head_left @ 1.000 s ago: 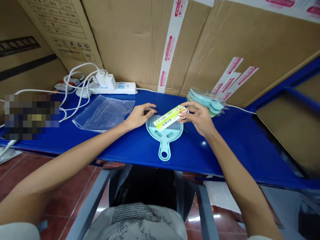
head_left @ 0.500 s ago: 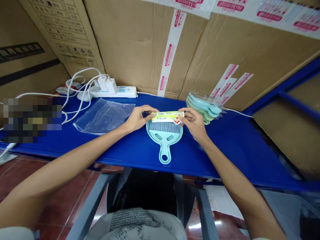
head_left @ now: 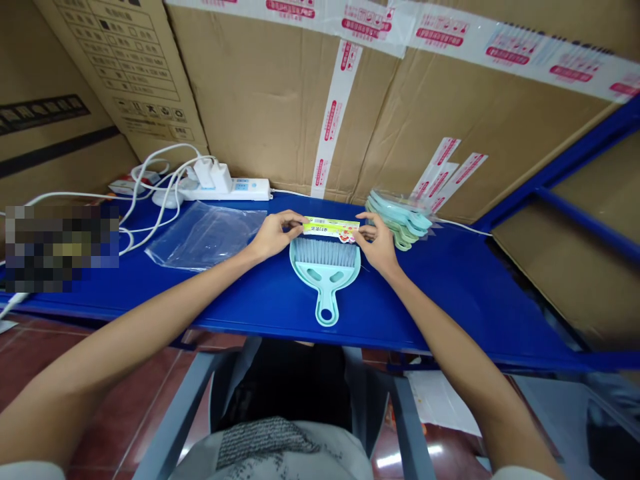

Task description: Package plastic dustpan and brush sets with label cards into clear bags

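Between my two hands a yellow-green and white printed label card (head_left: 327,228) is stretched out level, with red flower-like marks near its right end. My left hand (head_left: 278,233) pinches its left end, and my right hand (head_left: 376,243) pinches the right end. Just below the card, a mint-green dustpan (head_left: 356,270) lies on the blue table with its handle towards me. A small hand brush (head_left: 325,255) with grey bristles and a matching mint handle is nested in it. The bristles now show clear of the card.
A flat clear plastic bag (head_left: 210,233) lies left of my left hand. Behind it are a white power strip (head_left: 253,189) and tangled white cables. Beyond my right hand sits a stack of blue and green dustpan sets (head_left: 403,217). Cardboard (head_left: 280,100) walls the table's back.
Both hands have moved the label card slightly away from me, off the dustpan, so more of the brush bristles shows. The camera view has also shifted a little.
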Demonstrator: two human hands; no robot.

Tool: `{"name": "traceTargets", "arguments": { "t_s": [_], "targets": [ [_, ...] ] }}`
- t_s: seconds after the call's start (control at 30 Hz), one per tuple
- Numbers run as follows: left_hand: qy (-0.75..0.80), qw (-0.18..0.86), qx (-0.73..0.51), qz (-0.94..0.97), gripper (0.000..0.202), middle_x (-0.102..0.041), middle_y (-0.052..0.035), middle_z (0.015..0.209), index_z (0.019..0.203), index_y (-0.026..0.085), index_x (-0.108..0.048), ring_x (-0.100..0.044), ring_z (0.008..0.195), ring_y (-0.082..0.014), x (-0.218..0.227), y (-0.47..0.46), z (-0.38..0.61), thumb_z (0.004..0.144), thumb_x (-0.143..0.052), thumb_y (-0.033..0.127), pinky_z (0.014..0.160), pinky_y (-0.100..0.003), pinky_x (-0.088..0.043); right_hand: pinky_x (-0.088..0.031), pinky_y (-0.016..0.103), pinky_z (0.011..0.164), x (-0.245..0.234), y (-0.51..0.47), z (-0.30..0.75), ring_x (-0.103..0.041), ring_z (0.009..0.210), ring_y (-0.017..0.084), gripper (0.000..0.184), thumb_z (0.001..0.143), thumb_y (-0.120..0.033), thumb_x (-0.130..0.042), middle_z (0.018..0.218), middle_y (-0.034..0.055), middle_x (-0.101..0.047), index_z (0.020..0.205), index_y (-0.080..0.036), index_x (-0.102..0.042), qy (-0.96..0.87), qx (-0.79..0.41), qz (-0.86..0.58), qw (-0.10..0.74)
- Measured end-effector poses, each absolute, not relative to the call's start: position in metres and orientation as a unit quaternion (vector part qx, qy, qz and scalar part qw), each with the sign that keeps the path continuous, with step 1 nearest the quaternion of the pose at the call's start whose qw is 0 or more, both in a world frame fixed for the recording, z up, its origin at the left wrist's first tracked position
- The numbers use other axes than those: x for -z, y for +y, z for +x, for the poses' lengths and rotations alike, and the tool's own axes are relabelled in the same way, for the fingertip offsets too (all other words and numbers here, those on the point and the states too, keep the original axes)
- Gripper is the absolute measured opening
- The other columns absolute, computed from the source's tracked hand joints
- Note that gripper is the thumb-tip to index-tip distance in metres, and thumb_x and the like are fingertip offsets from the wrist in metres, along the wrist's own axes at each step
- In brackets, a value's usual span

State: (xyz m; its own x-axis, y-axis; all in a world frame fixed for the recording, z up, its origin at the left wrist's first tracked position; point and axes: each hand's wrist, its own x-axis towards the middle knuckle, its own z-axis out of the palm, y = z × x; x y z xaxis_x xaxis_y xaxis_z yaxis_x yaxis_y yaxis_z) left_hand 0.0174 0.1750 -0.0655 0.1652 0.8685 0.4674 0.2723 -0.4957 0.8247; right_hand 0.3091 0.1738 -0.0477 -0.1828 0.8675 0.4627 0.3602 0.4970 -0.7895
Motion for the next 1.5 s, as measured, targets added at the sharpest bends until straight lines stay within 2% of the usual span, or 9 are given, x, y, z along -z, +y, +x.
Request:
{"name": "traceTargets", "arguments": {
  "t_s": [0.1,0.2,0.37,0.53,0.73,0.83,0.97,1.2,1.5],
  "targets": [
    [0.41,0.324,-0.49,0.697,0.032,-0.078,-0.0118,0.112,0.101,0.017,-0.081,-0.074,0.085,-0.0199,0.068,0.177,0.017,0.084,-0.076,0.044,0.085,-0.037,-0.058,-0.055,0.035,0.072,0.051,0.178,0.31,-0.074,0.078,0.022,0.027,0.085,-0.034,-0.071,0.085,0.0027,-0.078,0.109,-0.023,-0.066,-0.716,-0.299,-0.423,0.468],
    [0.423,0.339,-0.486,0.686,0.036,-0.078,-0.0125,0.111,0.095,0.017,-0.082,-0.075,0.09,-0.0226,0.069,0.178,0.018,0.081,-0.081,0.05,0.09,-0.04,-0.059,-0.056,0.036,0.077,0.054,0.182,0.31,-0.073,0.084,0.023,0.022,0.082,-0.039,-0.074,0.094,0.0069,-0.08,0.096,-0.021,-0.074,-0.701,-0.319,-0.435,0.465],
    [0.437,0.345,-0.484,0.676,0.043,-0.081,-0.0131,0.111,0.099,0.018,-0.082,-0.076,0.088,-0.0238,0.069,0.179,0.017,0.082,-0.08,0.057,0.089,-0.042,-0.061,-0.058,0.039,0.085,0.056,0.185,0.311,-0.074,0.094,0.025,0.031,0.076,-0.042,-0.081,0.102,0.0094,-0.081,0.099,-0.021,-0.079,-0.674,-0.364,-0.439,0.469],
    [0.447,0.339,-0.46,0.689,0.032,-0.083,-0.0098,0.1,0.099,0.019,-0.084,-0.075,0.085,-0.0244,0.066,0.178,0.014,0.082,-0.081,0.046,0.084,-0.041,-0.06,-0.057,0.038,0.083,0.055,0.184,0.313,-0.074,0.093,0.025,0.028,0.076,-0.039,-0.081,0.101,0.0096,-0.082,0.096,-0.02,-0.08,-0.686,-0.366,-0.432,0.458],
    [0.455,0.313,-0.455,0.699,0.03,-0.083,-0.0103,0.107,0.107,0.021,-0.084,-0.072,0.098,-0.027,0.062,0.179,0.014,0.081,-0.078,0.035,0.097,-0.045,-0.056,-0.055,0.036,0.076,0.055,0.185,0.313,-0.072,0.088,0.023,0.029,0.079,-0.04,-0.077,0.1,0.01,-0.081,0.099,-0.019,-0.08,-0.702,-0.327,-0.436,0.458],
    [0.454,0.312,-0.45,0.703,0.025,-0.082,-0.0092,0.114,0.103,0.024,-0.085,-0.071,0.107,-0.0293,0.06,0.178,0.015,0.081,-0.078,0.032,0.102,-0.048,-0.054,-0.054,0.035,0.072,0.057,0.186,0.314,-0.07,0.081,0.022,0.024,0.079,-0.038,-0.075,0.094,0.0081,-0.08,0.095,-0.02,-0.08,-0.714,-0.288,-0.446,0.456],
    [0.452,0.331,-0.441,0.701,0.016,-0.083,-0.0082,0.111,0.093,0.025,-0.086,-0.072,0.106,-0.0305,0.059,0.177,0.015,0.08,-0.079,0.033,0.103,-0.049,-0.054,-0.054,0.036,0.071,0.059,0.19,0.315,-0.069,0.076,0.022,0.024,0.077,-0.039,-0.075,0.086,0.0074,-0.079,0.091,-0.02,-0.081,-0.709,-0.293,-0.452,0.455],
    [0.434,0.387,-0.454,0.675,0.035,-0.083,-0.0102,0.112,0.107,0.02,-0.083,-0.075,0.096,-0.0264,0.06,0.175,0.014,0.084,-0.078,0.045,0.095,-0.045,-0.057,-0.059,0.038,0.081,0.058,0.187,0.314,-0.074,0.089,0.025,0.027,0.075,-0.042,-0.081,0.099,0.009,-0.082,0.093,-0.021,-0.082,-0.66,-0.372,-0.452,0.471],
    [0.398,0.494,-0.485,0.602,0.044,-0.082,-0.0111,0.118,0.108,0.018,-0.082,-0.075,0.11,-0.0271,0.053,0.167,0.016,0.073,-0.091,0.042,0.11,-0.049,-0.053,-0.055,0.033,0.072,0.048,0.18,0.315,-0.072,0.087,0.022,0.029,0.074,-0.043,-0.085,0.103,0.0082,-0.083,0.093,-0.021,-0.084,-0.637,-0.411,-0.444,0.478]
  ]
}}
